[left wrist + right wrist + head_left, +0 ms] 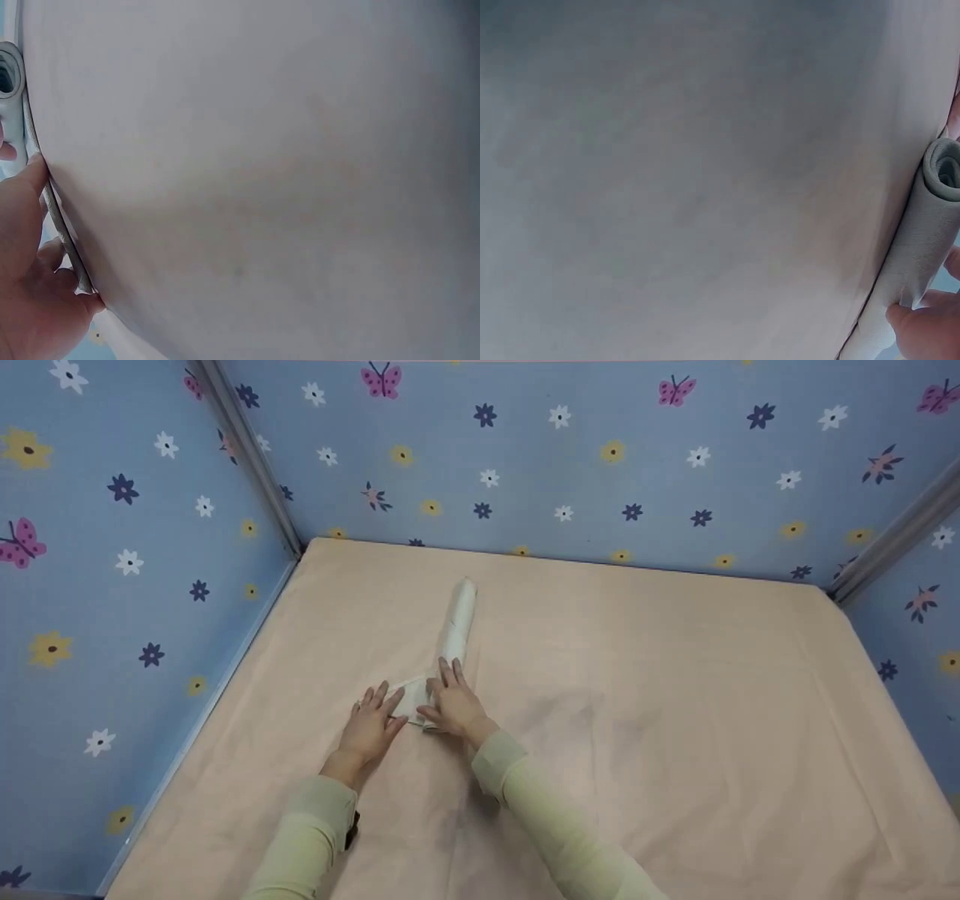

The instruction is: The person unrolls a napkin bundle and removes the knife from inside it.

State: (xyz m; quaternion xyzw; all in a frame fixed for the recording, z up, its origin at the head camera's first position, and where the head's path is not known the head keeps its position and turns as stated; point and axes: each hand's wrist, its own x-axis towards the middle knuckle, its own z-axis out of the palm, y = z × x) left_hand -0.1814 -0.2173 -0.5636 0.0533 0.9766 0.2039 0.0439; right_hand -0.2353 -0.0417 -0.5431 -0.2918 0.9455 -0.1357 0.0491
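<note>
A pale, nearly white cloth roll (459, 622) lies lengthwise on the peach-covered surface, with a flat flap (409, 699) spreading left from its near part. My left hand (370, 731) rests on the left edge of the flap, fingers extended and thumb apart. Across the near part of the roll lies my right hand (459, 709), its fingers stretched forward and its thumb out to the left. The roll's coiled end (946, 171) shows in the right wrist view, the right thumb (904, 319) pressing the cloth. Part of the roll is hidden under the right hand.
A peach cloth (675, 720) with soft creases covers the table. Blue panels with flowers and butterflies (525, 457) stand behind and at both sides, joined by grey metal posts (251, 457) at the corners.
</note>
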